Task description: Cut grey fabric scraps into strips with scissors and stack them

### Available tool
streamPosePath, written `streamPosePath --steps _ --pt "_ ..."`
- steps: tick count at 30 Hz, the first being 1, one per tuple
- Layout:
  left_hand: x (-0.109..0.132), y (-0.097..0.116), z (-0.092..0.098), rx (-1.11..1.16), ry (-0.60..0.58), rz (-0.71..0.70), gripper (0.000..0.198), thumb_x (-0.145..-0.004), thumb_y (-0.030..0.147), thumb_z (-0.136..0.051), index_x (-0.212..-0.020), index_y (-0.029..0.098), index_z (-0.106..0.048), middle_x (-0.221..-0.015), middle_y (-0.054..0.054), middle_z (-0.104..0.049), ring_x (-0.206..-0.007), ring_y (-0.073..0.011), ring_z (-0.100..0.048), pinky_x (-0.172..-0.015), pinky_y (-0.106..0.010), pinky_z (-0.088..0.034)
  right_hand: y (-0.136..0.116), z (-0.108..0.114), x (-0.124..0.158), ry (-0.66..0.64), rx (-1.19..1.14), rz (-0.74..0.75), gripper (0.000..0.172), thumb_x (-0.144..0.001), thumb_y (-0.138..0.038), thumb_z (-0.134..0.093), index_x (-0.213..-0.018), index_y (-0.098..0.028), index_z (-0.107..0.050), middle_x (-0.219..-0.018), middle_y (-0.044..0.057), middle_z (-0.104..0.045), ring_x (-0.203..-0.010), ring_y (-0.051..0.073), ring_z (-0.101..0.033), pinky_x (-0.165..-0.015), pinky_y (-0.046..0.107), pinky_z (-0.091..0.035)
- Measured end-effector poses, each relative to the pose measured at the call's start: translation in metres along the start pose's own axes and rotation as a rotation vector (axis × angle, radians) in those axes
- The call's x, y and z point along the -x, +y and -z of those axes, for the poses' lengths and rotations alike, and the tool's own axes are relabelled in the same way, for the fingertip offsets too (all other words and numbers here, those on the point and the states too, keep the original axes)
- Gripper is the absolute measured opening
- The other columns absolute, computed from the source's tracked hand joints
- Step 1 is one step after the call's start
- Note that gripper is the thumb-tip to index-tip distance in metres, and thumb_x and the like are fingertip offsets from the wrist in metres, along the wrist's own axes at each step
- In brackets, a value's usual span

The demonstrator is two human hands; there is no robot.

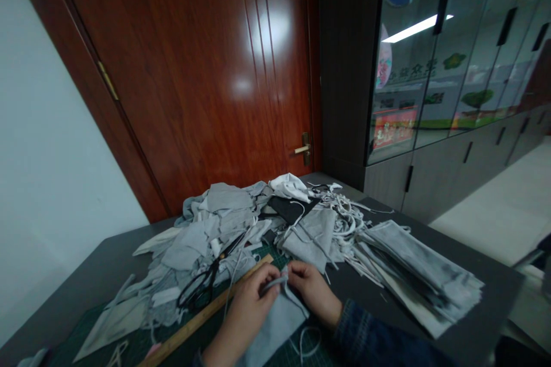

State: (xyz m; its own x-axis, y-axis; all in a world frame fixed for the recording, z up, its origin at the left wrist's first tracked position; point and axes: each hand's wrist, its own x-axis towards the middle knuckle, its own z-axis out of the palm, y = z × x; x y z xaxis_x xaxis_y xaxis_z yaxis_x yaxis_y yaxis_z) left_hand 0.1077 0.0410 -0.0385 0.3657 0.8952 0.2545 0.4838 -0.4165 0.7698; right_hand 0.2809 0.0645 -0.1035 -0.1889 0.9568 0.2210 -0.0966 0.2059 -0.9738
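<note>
Close together at the front middle, my left hand (257,296) and my right hand (313,288) pinch the top edge of a grey cloth piece (280,321). A grey cord (274,282) passes between the left fingers and reaches the cloth's edge. The cloth hangs down over a green cutting mat (253,335), its lower part running out of view. Under and beside the left forearm lies a wooden ruler (196,321), set aslant. Black-handled scissors (210,280) rest on cloth scraps left of the ruler. A looped cord (310,343) lies right of the held cloth.
A heap of grey cloth pieces (230,200) covers the back of the dark table (482,266). Tangled cords (344,215) lie behind my right hand. A stack of folded grey cloth (424,266) sits to the right. A wooden door (193,69) and a glass-fronted cabinet (400,86) stand behind.
</note>
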Motion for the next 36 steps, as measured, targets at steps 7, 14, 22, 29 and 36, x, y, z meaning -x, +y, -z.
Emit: streamPosePath --steps 7,14,22,29,36 --pt "-0.002 -0.003 -0.003 -0.03 0.077 0.044 0.013 -0.066 0.013 -0.055 -0.073 0.023 -0.05 -0.072 0.004 -0.052 -0.072 -0.0162 -0.054 -0.068 -0.024 -0.041 -0.004 -0.002 0.002 0.002 0.055 0.034 0.044 -0.082 -0.057 -0.067 -0.069 -0.017 -0.055 -0.068 -0.002 -0.048 -0.068 0.013 -0.042 -0.065 0.025 -0.035" --pt "0.001 0.015 0.004 0.271 -0.179 0.099 0.02 -0.076 0.035 -0.065 -0.087 0.02 -0.058 -0.08 0.002 -0.057 -0.079 -0.0172 -0.057 -0.074 -0.026 -0.042 0.003 -0.001 0.002 0.024 0.07 0.018 0.036 -0.084 -0.051 -0.063 -0.073 -0.018 -0.054 -0.068 -0.002 -0.047 -0.067 0.013 -0.042 -0.063 0.025 -0.033" --pt "-0.003 -0.004 0.003 0.238 0.007 0.094 0.016 -0.068 0.028 -0.068 -0.079 0.021 -0.059 -0.081 0.001 -0.057 -0.082 -0.019 -0.055 -0.074 -0.027 -0.042 0.001 -0.001 0.002 -0.006 0.095 0.001 0.036 -0.081 -0.05 -0.068 -0.071 -0.017 -0.056 -0.065 -0.003 -0.046 -0.064 0.011 -0.04 -0.06 0.024 -0.031" --pt "-0.006 -0.017 -0.01 0.193 -0.005 0.118 0.015 -0.057 0.018 -0.06 -0.067 0.022 -0.049 -0.067 0.006 -0.046 -0.068 -0.0157 -0.046 -0.065 -0.025 -0.035 -0.001 -0.004 0.006 -0.021 -0.042 -0.035 0.04 -0.078 -0.05 -0.074 -0.09 -0.021 -0.049 -0.06 -0.01 -0.041 -0.05 0.008 -0.029 -0.048 0.021 -0.021" --pt "-0.012 -0.017 0.001 0.321 0.177 0.153 0.019 -0.064 0.03 -0.069 -0.072 0.022 -0.054 -0.07 0.004 -0.057 -0.073 -0.0182 -0.058 -0.068 -0.026 -0.044 -0.025 -0.001 0.011 -0.088 -0.051 0.128 0.047 -0.072 -0.045 -0.083 -0.101 -0.022 -0.054 -0.086 -0.003 -0.057 -0.075 0.013 -0.05 -0.066 0.023 -0.037"
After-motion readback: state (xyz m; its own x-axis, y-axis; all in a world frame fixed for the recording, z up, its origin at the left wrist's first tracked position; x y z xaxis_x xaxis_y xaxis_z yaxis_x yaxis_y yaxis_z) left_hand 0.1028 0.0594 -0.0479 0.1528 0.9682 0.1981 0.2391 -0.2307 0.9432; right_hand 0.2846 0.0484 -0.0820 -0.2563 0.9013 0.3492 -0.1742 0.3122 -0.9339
